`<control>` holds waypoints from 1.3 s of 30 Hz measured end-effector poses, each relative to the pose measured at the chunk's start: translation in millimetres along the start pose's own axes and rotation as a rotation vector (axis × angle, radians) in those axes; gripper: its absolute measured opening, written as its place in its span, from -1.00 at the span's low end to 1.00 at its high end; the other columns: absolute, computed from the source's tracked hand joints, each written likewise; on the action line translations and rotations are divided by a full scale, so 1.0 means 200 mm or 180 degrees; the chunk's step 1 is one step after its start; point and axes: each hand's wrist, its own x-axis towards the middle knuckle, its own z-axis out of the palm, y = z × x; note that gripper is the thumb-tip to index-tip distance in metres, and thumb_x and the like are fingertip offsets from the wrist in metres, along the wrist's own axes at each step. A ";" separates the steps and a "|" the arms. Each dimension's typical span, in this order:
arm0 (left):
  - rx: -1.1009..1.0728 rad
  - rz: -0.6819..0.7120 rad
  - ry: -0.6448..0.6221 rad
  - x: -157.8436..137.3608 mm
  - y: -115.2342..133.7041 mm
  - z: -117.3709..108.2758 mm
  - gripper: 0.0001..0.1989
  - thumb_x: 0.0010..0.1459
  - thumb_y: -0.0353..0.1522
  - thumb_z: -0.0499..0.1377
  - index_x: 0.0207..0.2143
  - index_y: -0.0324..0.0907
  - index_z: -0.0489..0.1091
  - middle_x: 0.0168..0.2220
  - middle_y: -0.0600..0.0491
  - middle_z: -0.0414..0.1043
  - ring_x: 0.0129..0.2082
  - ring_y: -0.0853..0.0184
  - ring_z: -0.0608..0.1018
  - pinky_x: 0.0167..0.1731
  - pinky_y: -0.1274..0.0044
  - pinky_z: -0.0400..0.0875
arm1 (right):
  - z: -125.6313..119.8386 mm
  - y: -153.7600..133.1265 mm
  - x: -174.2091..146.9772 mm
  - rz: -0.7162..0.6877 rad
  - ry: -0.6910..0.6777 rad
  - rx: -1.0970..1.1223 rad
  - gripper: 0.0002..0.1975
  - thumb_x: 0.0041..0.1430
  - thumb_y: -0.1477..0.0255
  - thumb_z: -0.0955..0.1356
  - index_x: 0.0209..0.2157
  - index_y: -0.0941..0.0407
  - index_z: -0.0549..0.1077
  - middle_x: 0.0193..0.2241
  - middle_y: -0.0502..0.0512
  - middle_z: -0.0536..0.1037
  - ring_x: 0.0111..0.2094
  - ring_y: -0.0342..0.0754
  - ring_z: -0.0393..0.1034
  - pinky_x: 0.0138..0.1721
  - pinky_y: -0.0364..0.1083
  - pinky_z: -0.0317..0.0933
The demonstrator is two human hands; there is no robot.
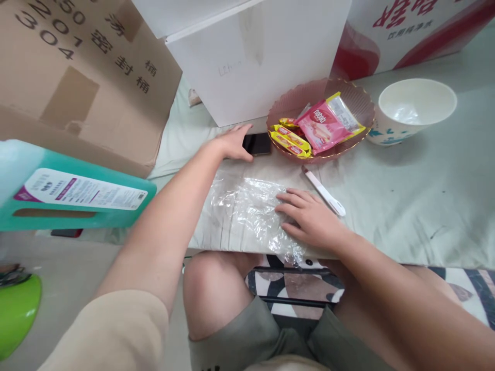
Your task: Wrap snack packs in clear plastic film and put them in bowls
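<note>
My left hand (234,143) reaches to the left end of a dark smartphone (259,144) lying on the cloth. Its thumb and fingers are apart, one on either side of that end; whether they touch the phone I cannot tell. My right hand (307,215) rests palm down with fingers stretched out, on the right part of a crinkled clear plastic wrapper (247,203). Just beyond the right hand lies a slim white utensil (324,191) with a dark tip; it looks like a small knife.
A pink glass bowl (284,100) holds several wrapped snacks (325,126). Right of it stands a white paper tub (417,105). Behind are a white box (255,67) and a red-white carton (417,36). A cardboard box (85,77) and a green jug (77,190) stand left.
</note>
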 end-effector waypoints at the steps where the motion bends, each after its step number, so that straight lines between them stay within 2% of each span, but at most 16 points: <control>1: -0.0127 -0.0061 0.0041 -0.06 0.03 -0.01 -0.24 -0.31 -0.36 0.47 0.06 -0.11 0.44 0.07 -0.04 0.47 0.24 -0.02 0.40 0.23 0.28 0.26 | -0.01 0.02 -0.01 0.0014 0.0039 -0.0030 -0.64 0.27 0.39 0.32 0.07 0.07 0.53 0.24 0.21 0.46 0.32 0.29 0.24 0.26 0.32 0.21; 3: -0.0425 -0.0065 0.0287 -0.23 0.08 -0.03 -0.33 -0.09 -0.33 0.40 0.14 -0.11 0.38 0.14 -0.04 0.42 0.32 0.03 0.31 0.34 0.27 0.13 | -0.02 0.05 -0.02 0.0061 0.0121 -0.0113 -0.61 0.20 0.47 0.32 0.05 0.05 0.53 0.25 0.20 0.45 0.33 0.33 0.21 0.26 0.35 0.19; 5: -0.0675 -0.0087 0.0539 -0.45 0.13 -0.05 -0.41 0.03 -0.30 0.34 0.15 -0.10 0.37 0.20 -0.06 0.38 0.32 0.07 0.33 0.36 0.27 0.13 | -0.05 0.08 -0.05 0.0084 0.0199 -0.0178 -0.57 0.11 0.55 0.31 0.02 0.05 0.54 0.25 0.21 0.45 0.36 0.34 0.17 0.27 0.37 0.17; 8: -0.0741 -0.0099 0.0237 -0.75 0.17 -0.02 -0.37 0.00 -0.21 0.39 0.14 -0.05 0.38 0.33 -0.08 0.24 0.36 0.03 0.28 0.36 0.23 0.15 | -0.10 0.09 -0.10 0.0070 0.0397 -0.0184 -0.62 0.14 0.53 0.31 -0.01 0.07 0.54 0.23 0.24 0.45 0.36 0.36 0.16 0.25 0.36 0.19; 11: -0.0596 -0.0157 -0.0016 -0.90 0.18 0.05 -0.31 -0.08 -0.26 0.44 0.15 -0.01 0.40 0.37 -0.07 0.19 0.40 -0.02 0.22 0.38 0.18 0.13 | -0.14 0.06 -0.14 0.0059 0.0598 -0.0108 -0.70 0.24 0.32 0.34 -0.01 0.03 0.51 0.22 0.24 0.46 0.33 0.36 0.21 0.23 0.37 0.20; 14: -0.0473 -0.0166 0.0107 -0.92 0.17 0.14 -0.50 0.04 -0.42 0.32 0.08 -0.04 0.47 0.27 -0.07 0.34 0.33 0.05 0.34 0.35 0.21 0.18 | -0.14 0.01 -0.17 0.0023 0.0526 -0.0078 -0.60 0.19 0.20 0.41 0.04 -0.01 0.48 0.24 0.23 0.43 0.34 0.37 0.17 0.25 0.38 0.16; 17: -0.0680 -0.0088 0.0359 -0.90 0.14 0.18 -0.69 0.13 -0.48 0.19 -0.08 -0.11 0.55 0.13 -0.08 0.47 0.15 0.13 0.51 0.24 0.28 0.34 | -0.10 -0.04 -0.20 -0.0017 0.0144 -0.0178 -0.48 0.11 0.25 0.46 0.12 -0.01 0.44 0.30 0.26 0.35 0.36 0.41 0.12 0.26 0.41 0.14; 19: -0.0899 -0.0103 0.0562 -0.89 0.11 0.18 -0.75 0.15 -0.48 0.16 -0.18 -0.12 0.59 0.07 -0.07 0.51 0.06 0.17 0.56 0.14 0.32 0.42 | -0.08 -0.05 -0.21 -0.0009 -0.0116 -0.0280 -0.49 0.10 0.33 0.46 0.11 0.02 0.45 0.32 0.29 0.32 0.35 0.42 0.15 0.24 0.39 0.17; 21: -0.1072 -0.0182 0.0848 -0.89 0.08 0.18 -0.77 0.14 -0.49 0.16 -0.27 -0.12 0.61 0.02 -0.05 0.54 -0.01 0.20 0.58 0.07 0.35 0.47 | -0.06 -0.06 -0.20 -0.0039 -0.0201 -0.0361 -0.62 0.15 0.40 0.42 0.03 0.07 0.49 0.29 0.31 0.35 0.32 0.40 0.20 0.22 0.34 0.22; 25: -0.1420 -0.0228 0.1349 -0.90 0.02 0.17 -0.76 0.06 -0.52 0.16 -0.37 -0.12 0.62 -0.08 -0.02 0.57 -0.04 0.23 0.59 0.03 0.37 0.49 | -0.08 -0.05 -0.18 -0.0201 0.0208 -0.0494 -0.87 0.28 0.46 0.32 -0.20 0.09 0.51 0.16 0.29 0.49 0.19 0.29 0.38 0.11 0.26 0.33; 29: -0.1845 -0.0276 0.1628 -0.88 -0.01 0.20 -0.79 0.01 -0.50 0.17 -0.43 -0.13 0.60 -0.11 -0.02 0.58 -0.03 0.20 0.59 0.02 0.34 0.49 | -0.12 -0.06 -0.16 -0.0184 0.0574 -0.0420 -0.82 0.35 0.45 0.26 -0.27 0.07 0.50 -0.03 0.20 0.61 -0.08 0.14 0.54 -0.07 0.16 0.40; 32: -0.1989 -0.0266 0.1784 -0.88 -0.01 0.19 -0.82 0.00 -0.47 0.17 -0.44 -0.12 0.59 -0.13 0.00 0.58 -0.01 0.18 0.59 0.06 0.29 0.47 | -0.16 -0.07 -0.18 -0.0093 0.0633 -0.0260 -0.83 0.30 0.47 0.28 -0.29 0.07 0.52 -0.02 0.20 0.61 -0.01 0.18 0.51 -0.02 0.20 0.36; 34: -0.1959 -0.0156 0.1538 -0.90 -0.01 0.15 -0.84 -0.01 -0.45 0.19 -0.46 -0.11 0.59 -0.12 0.00 0.58 0.03 0.16 0.58 0.13 0.26 0.44 | -0.21 -0.06 -0.21 -0.0150 0.0394 -0.0115 -0.81 0.28 0.42 0.30 -0.35 0.04 0.55 0.02 0.17 0.59 0.11 0.25 0.45 0.05 0.26 0.31; 35: -0.1886 -0.0094 0.1237 -0.93 0.00 0.11 -0.85 -0.01 -0.44 0.21 -0.46 -0.10 0.59 -0.11 -0.01 0.59 0.07 0.13 0.57 0.16 0.24 0.42 | -0.24 -0.05 -0.23 -0.0216 0.0230 -0.0004 -0.79 0.29 0.38 0.31 -0.38 0.02 0.57 0.04 0.15 0.59 0.15 0.27 0.42 0.08 0.29 0.29; 37: -0.1637 -0.0011 0.0398 -0.99 0.00 0.01 -0.86 -0.01 -0.41 0.24 -0.42 -0.08 0.62 -0.04 -0.02 0.58 0.17 0.08 0.52 0.23 0.22 0.36 | -0.29 -0.03 -0.25 -0.0322 0.0063 0.0280 -0.73 0.31 0.30 0.32 -0.44 0.00 0.59 0.04 0.12 0.59 0.18 0.27 0.40 0.11 0.29 0.28; 39: -0.1344 0.0024 -0.0440 -1.06 0.00 -0.10 -0.83 0.01 -0.36 0.30 -0.31 -0.05 0.65 0.08 -0.03 0.54 0.25 0.04 0.45 0.27 0.19 0.31 | -0.33 -0.01 -0.25 -0.0176 0.0361 0.0472 -0.69 0.32 0.28 0.31 -0.47 0.01 0.57 -0.01 0.14 0.60 0.10 0.20 0.47 0.09 0.21 0.32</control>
